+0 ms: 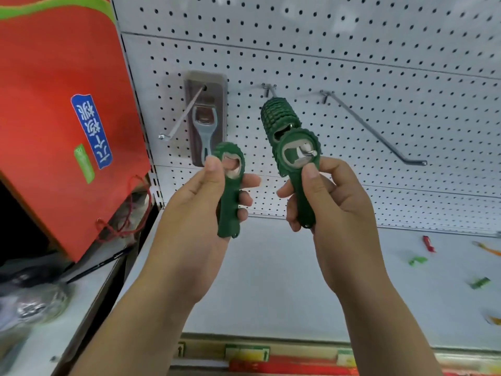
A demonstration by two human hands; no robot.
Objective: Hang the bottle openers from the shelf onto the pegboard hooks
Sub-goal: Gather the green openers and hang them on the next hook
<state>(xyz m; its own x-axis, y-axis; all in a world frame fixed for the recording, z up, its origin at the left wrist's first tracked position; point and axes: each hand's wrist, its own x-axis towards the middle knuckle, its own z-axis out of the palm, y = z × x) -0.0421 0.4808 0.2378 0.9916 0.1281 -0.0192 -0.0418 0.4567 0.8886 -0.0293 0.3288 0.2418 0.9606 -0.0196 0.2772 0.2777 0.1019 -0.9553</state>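
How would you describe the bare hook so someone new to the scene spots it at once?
On the white pegboard above the shelf, look to the right side. The bare hook is the rightmost of three, beside the one stacked with green bottle openers. Unlike both neighbours, it carries nothing along its whole length.

- Middle hook: shaft hidden by the stacked green openers.
- Coloured scraps at four o'clock: too blurred to identify.
- Red bag at ten o'clock: cut by the edge.
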